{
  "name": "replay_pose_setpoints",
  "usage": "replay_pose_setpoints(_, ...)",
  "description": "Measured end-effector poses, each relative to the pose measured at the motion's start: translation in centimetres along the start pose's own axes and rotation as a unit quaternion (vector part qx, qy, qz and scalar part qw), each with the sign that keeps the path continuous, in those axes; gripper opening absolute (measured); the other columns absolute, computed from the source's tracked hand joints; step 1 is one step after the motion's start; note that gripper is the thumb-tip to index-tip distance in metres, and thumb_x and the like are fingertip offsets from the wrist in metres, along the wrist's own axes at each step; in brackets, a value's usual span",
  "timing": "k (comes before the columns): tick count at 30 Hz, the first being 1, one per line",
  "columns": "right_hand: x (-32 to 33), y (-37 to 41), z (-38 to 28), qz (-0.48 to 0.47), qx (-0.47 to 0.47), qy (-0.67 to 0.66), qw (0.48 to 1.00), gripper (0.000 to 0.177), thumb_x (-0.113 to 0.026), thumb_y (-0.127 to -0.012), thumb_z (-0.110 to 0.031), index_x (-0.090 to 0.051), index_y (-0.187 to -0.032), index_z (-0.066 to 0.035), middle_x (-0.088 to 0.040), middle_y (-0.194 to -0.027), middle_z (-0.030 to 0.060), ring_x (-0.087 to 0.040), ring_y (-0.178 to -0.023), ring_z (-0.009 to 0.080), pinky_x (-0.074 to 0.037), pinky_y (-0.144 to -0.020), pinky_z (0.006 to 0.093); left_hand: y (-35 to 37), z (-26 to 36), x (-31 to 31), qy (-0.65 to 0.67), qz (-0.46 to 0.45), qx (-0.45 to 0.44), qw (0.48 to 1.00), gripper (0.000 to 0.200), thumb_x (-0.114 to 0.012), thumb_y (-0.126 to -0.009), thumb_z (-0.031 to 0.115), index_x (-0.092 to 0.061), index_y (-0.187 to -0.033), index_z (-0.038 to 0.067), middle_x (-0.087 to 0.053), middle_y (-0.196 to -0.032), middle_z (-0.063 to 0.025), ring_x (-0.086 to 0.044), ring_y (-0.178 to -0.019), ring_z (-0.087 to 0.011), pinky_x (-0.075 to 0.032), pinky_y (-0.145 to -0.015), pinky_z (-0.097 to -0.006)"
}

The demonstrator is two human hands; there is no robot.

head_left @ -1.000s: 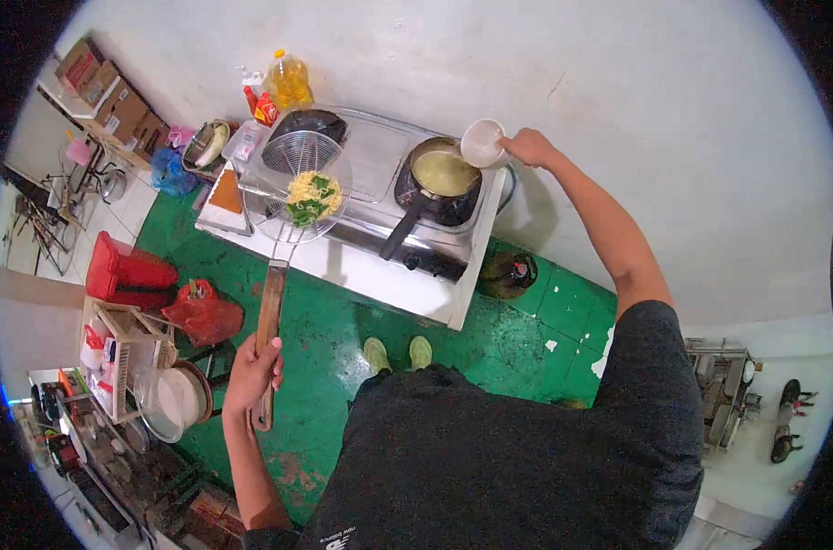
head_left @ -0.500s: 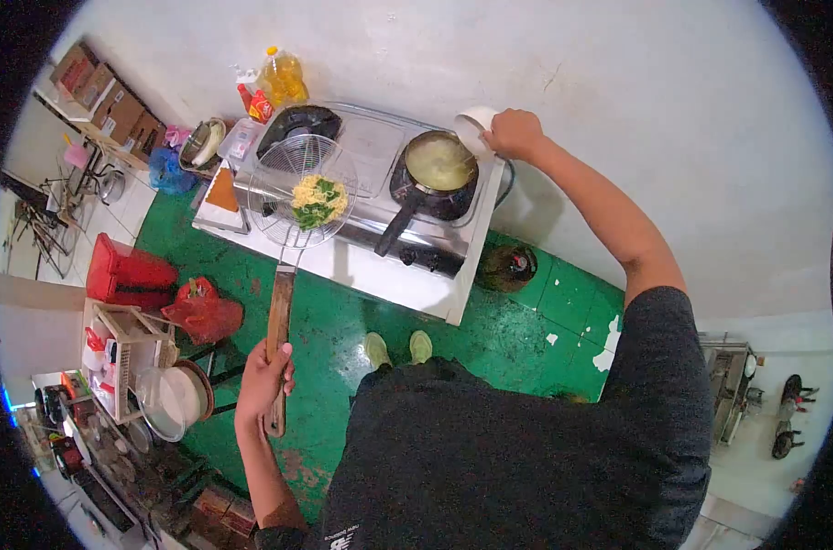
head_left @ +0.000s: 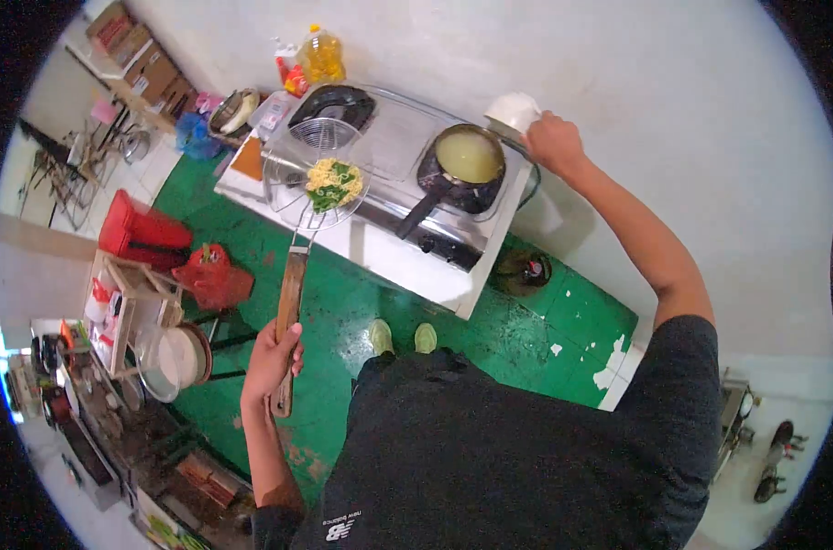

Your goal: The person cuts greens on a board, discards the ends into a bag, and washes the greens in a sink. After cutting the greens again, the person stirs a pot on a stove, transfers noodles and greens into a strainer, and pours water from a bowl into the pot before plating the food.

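My left hand is closed around the wooden handle of a wire strainer. Yellow noodles and green leaves lie in its mesh, held over the stove's front left side. In my right hand is a white bowl, gripped at its edge and tipped, just beyond the frying pan's far right rim. The black-handled frying pan sits on the right burner with cloudy yellowish liquid in it. The inside of the bowl is mostly hidden.
The two-burner stove stands on a white table against the wall. Behind its left end are an oil bottle and red sauce packs. A gas cylinder stands at right on the green floor. Red bins are at left.
The view has shifted, so the stove appears farther right. The white bowl has moved slightly away from the pan's rim and turned. My left hand keeps the strainer in about the same place.
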State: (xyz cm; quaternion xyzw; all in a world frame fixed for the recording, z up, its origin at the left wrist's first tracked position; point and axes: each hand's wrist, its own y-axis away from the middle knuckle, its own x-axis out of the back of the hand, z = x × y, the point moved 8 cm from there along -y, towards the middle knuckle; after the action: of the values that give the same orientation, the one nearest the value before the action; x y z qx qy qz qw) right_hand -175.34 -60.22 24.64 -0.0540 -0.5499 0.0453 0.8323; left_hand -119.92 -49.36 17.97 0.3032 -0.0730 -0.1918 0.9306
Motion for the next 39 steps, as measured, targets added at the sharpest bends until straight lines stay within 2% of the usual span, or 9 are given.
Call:
replay_pose_setpoints(7, 0.4, -0.2, -0.4, 0.100, 0.045, -0.014, 0.994, 0.051, -0.050, -0.094, -0.047, -0.069, -0.072, -0.005, -0.067, -0.082, 0.0169, -0.066, -0.075, 0.0330, -0.054, -0.067, 0.0441, -0.3, -2.7, 1.1, 0.051, 0.005, 0.002, 0.999, 0.025, -0.059, -0.097, 0.030, -0.050, -0.101, 0.008, -0.045, -0.064, 0.0036, -0.043, -0.049, -0.0078, -0.037, -0.044, -0.0247)
replay_pose_setpoints(10, -7.3, -2.2, 1.9, -0.031, 0.005, 0.038, 0.999, 0.035, -0.046, -0.099, -0.030, -0.069, -0.094, -0.005, -0.066, -0.074, 0.0175, -0.062, -0.072, 0.0363, -0.048, -0.068, 0.0528, -1.6, -6.7, 2.6, 0.103, -0.022, -0.039, 0.994, 0.024, -0.060, -0.097, 0.031, -0.049, -0.097, 0.009, -0.046, -0.064, 0.0042, -0.044, -0.049, -0.0068, -0.037, -0.043, -0.0246)
replay_pose_setpoints(12, -8.9, -0.4, 3.3, 0.223, 0.173, -0.002, 0.959, 0.038, -0.047, -0.100, -0.034, -0.066, -0.087, -0.003, -0.061, -0.062, 0.0128, -0.057, -0.052, 0.0290, -0.044, -0.049, 0.0435, -3.8, -8.1, 3.7, 0.113, -0.041, -0.070, 0.990, 0.026, -0.060, -0.097, 0.032, -0.048, -0.094, 0.009, -0.047, -0.064, 0.0040, -0.045, -0.050, -0.0065, -0.039, -0.044, -0.0247)
replay_pose_setpoints(13, -15.9, -1.1, 9.6, 0.000, -0.077, -0.299, 0.951, 0.051, -0.049, -0.098, -0.048, -0.060, -0.075, -0.005, -0.049, -0.051, 0.0065, -0.046, -0.039, 0.0193, -0.036, -0.038, 0.0349, -5.7, -8.5, 4.6, 0.116, -0.061, -0.079, 0.988, 0.027, -0.060, -0.097, 0.032, -0.047, -0.093, 0.009, -0.048, -0.064, 0.0038, -0.046, -0.050, -0.0065, -0.039, -0.044, -0.0249)
replay_pose_setpoints(14, -15.2, 0.7, 7.6, -0.044, -0.285, -0.478, 0.830, 0.060, -0.049, -0.093, -0.061, -0.052, -0.065, -0.009, -0.039, -0.046, 0.0003, -0.037, -0.035, 0.0129, -0.029, -0.035, 0.0307, -7.3, -9.3, 6.7, 0.124, -0.040, -0.089, 0.987, 0.027, -0.060, -0.097, 0.032, -0.047, -0.093, 0.009, -0.048, -0.064, 0.0038, -0.046, -0.050, -0.0065, -0.039, -0.044, -0.0249)
replay_pose_setpoints(18, -13.7, 4.4, -4.8, -0.047, -0.375, -0.540, 0.752, 0.056, -0.050, -0.094, -0.057, -0.049, -0.063, -0.011, -0.043, -0.048, 0.0004, -0.044, -0.037, 0.0118, -0.030, -0.034, 0.0258, -13.5, -13.9, 14.0, 0.154, -0.096, -0.133, 0.974, 0.028, -0.058, -0.098, 0.035, -0.048, -0.098, 0.009, -0.049, -0.065, 0.0037, -0.048, -0.050, -0.0061, -0.041, -0.044, -0.0237)
replay_pose_setpoints(24, -12.8, -1.5, -35.9, -0.122, -0.229, -0.597, 0.759, 0.047, -0.050, -0.095, -0.053, -0.057, -0.083, -0.008, -0.046, -0.051, 0.0012, -0.045, -0.037, 0.0132, -0.034, -0.034, 0.0265, -6.8, -23.3, 30.1, 0.220, 0.063, -0.109, 0.967, 0.027, -0.056, -0.099, 0.033, -0.046, -0.096, 0.009, -0.049, -0.065, 0.0029, -0.049, -0.049, -0.0069, -0.041, -0.044, -0.0243)
replay_pose_setpoints(32, -3.8, -12.8, -86.2, -0.329, -0.022, -0.715, 0.616, 0.037, -0.048, -0.098, -0.039, -0.052, -0.082, -0.006, -0.039, -0.058, -0.0008, -0.039, -0.045, 0.0112, -0.032, -0.038, 0.0266, 7.0, -38.6, 47.8, 0.342, 0.329, -0.046, 0.879, 0.027, -0.059, -0.098, 0.030, -0.047, -0.102, 0.007, -0.049, -0.064, 0.0007, -0.048, -0.048, -0.0092, -0.040, -0.044, -0.0264)
replay_pose_setpoints(39, 7.0, -27.0, -127.5, -0.320, 0.250, -0.635, 0.658, 0.048, -0.048, -0.096, -0.049, -0.054, -0.071, -0.008, -0.051, -0.059, 0.0029, -0.049, -0.047, 0.0129, -0.033, -0.041, 0.0275, 12.8, -46.8, 54.7, 0.449, 0.467, -0.007, 0.762, 0.026, -0.059, -0.097, 0.030, -0.046, -0.100, 0.008, -0.048, -0.063, -0.0006, -0.047, -0.045, -0.0107, -0.040, -0.042, -0.0266)
